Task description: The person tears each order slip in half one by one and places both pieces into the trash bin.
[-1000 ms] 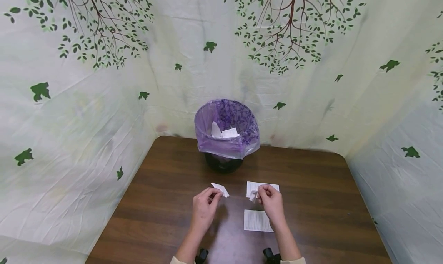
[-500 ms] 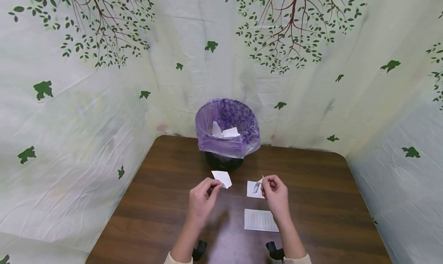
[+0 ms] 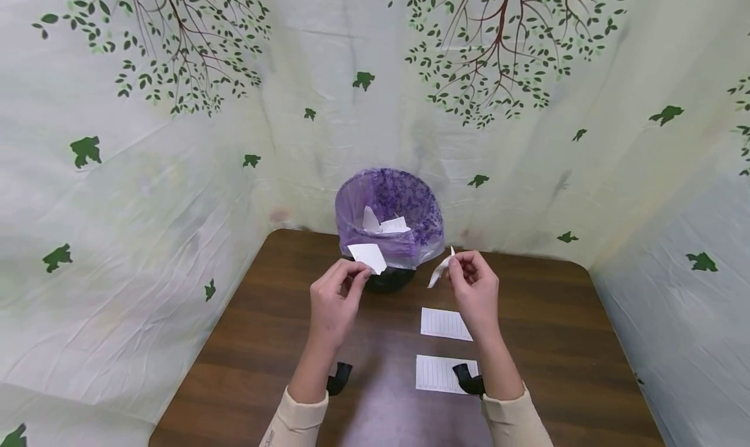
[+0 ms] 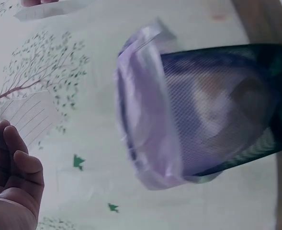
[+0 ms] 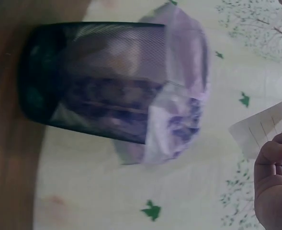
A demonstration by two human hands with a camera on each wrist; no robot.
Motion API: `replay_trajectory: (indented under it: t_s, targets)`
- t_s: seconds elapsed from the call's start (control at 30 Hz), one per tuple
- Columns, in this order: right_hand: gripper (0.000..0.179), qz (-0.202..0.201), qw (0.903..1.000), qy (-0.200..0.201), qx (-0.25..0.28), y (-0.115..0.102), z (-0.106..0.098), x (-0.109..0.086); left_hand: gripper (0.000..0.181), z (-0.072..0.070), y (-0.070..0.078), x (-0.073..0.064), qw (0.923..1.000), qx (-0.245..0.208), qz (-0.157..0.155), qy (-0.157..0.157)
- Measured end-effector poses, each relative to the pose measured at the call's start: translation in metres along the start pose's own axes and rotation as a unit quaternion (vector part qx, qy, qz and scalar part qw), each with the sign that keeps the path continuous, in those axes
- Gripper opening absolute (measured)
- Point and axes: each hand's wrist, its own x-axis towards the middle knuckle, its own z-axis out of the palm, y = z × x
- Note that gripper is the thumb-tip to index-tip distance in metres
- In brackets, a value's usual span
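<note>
My left hand (image 3: 335,302) pinches a torn piece of paper (image 3: 368,257) between thumb and fingers; in the head view it overlaps the front of the bin. In the left wrist view, faint ruled lines cross this paper piece (image 4: 33,115). My right hand (image 3: 477,291) pinches another scrap of lined paper (image 3: 441,270), seen nearly edge-on from the head and flatter in the right wrist view, where the scrap (image 5: 265,127) shows its lines. Both hands are raised in front of the trash bin (image 3: 394,280), a dark mesh one with a purple bag (image 3: 430,239) over its rim.
White paper pieces (image 3: 394,225) lie inside the bagged bin. Two lined sheets, a farther sheet (image 3: 443,323) and a nearer sheet (image 3: 436,373), lie on the brown wooden table (image 3: 252,343). A leaf-printed cloth (image 3: 305,167) hangs behind and at both sides.
Both hands have risen and moved forward toward the bin, each carrying its paper piece. They stand farther apart than before. The two sheets on the table have stayed put.
</note>
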Motion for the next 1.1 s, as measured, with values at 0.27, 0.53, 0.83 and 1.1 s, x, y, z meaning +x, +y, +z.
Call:
replay_trajectory:
  t_s: [0.27,0.53,0.83,1.1]
  targets:
    - [0.008,-0.075,0.9970,-0.008,0.018,-0.016,0.024,0.033,0.005,0.007,-0.003,0.034,0.9999,0.001,-0.003,0.014]
    - [0.012,-0.072,0.9969,-0.029,-0.005,-0.016,0.047,0.067,0.008,0.019,-0.019,0.061,0.9996,0.010,0.004,0.025]
    - [0.013,-0.071,0.9947,-0.033,-0.067,-0.004,0.058,0.091,0.014,0.027,-0.034,0.070,0.9994,0.025,-0.014,0.018]
    - [0.012,-0.078,0.9923,-0.039,-0.088,0.002,0.066,0.100,0.012,0.034,-0.042,0.078,0.9988,0.031,-0.036,0.013]
